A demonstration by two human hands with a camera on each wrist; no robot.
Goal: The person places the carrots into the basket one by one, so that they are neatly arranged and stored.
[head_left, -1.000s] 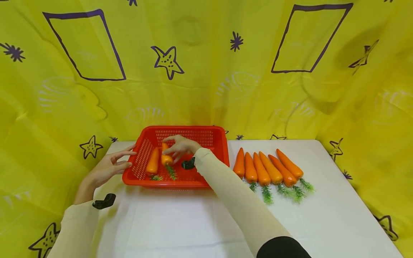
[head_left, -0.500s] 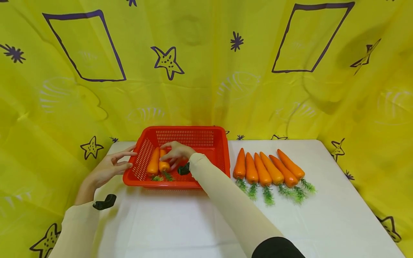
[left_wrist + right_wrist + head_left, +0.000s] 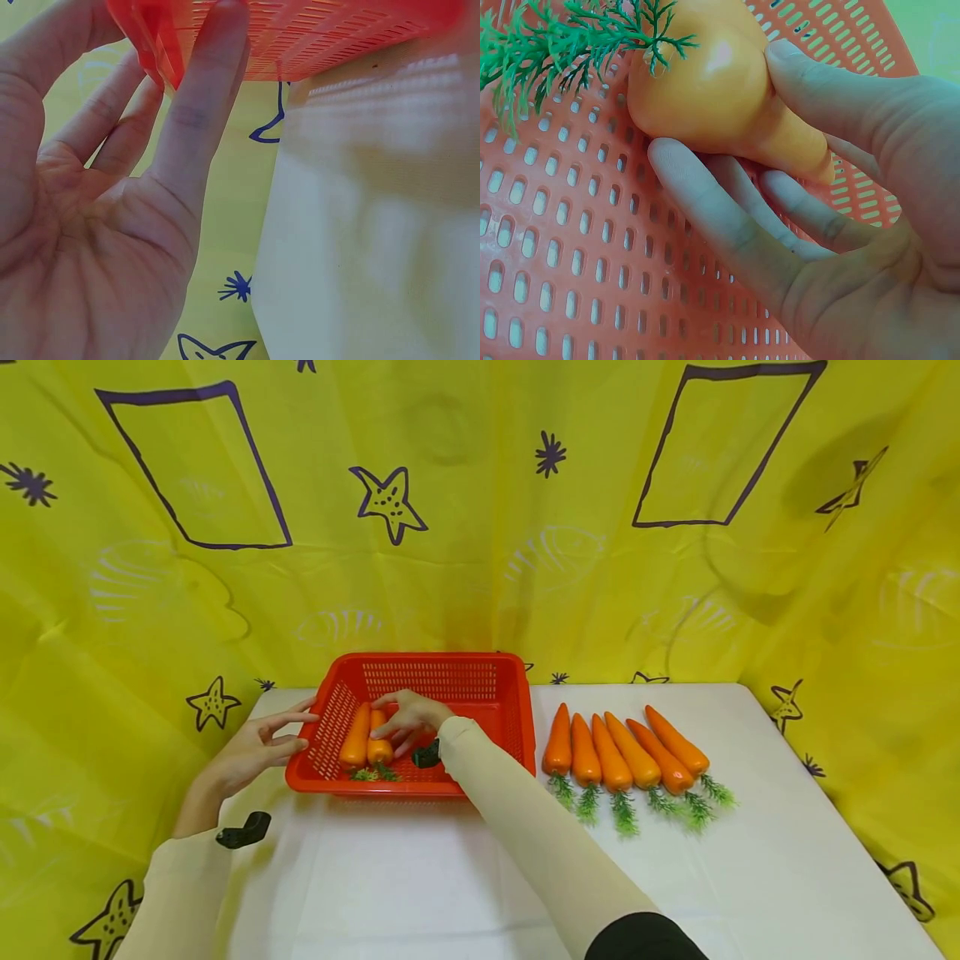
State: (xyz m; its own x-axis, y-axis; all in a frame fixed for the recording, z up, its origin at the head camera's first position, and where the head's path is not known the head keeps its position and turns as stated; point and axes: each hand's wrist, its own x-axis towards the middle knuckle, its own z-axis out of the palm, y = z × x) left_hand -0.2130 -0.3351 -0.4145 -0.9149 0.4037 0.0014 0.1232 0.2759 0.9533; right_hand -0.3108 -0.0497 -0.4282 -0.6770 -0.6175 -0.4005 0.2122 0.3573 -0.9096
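Note:
In the head view, a red slotted plastic basket (image 3: 431,786) stands at the back of the table. Two orange toy carrots lie side by side at its left end: the left carrot (image 3: 355,739) and the right carrot (image 3: 380,750), leafy tops toward the near side. My right hand (image 3: 414,718) is inside the basket around the right carrot. In the right wrist view, the thumb rests on one side of that carrot (image 3: 705,82), with fingers along the other. Fingers nearly straight and spread, my left hand (image 3: 258,747) touches the basket's left side; in the left wrist view, fingertips meet the red wall (image 3: 337,34).
Several more carrots (image 3: 611,756) lie in a row on the white table (image 3: 420,877), right of the basket, green tops toward the near edge. A yellow patterned curtain (image 3: 465,585) hangs behind and at both sides. Inside the basket, red floor shows right of my right hand.
My right hand has carried the right carrot left and down beside the left carrot. The two now lie closer together. My left hand has stayed at the basket's side.

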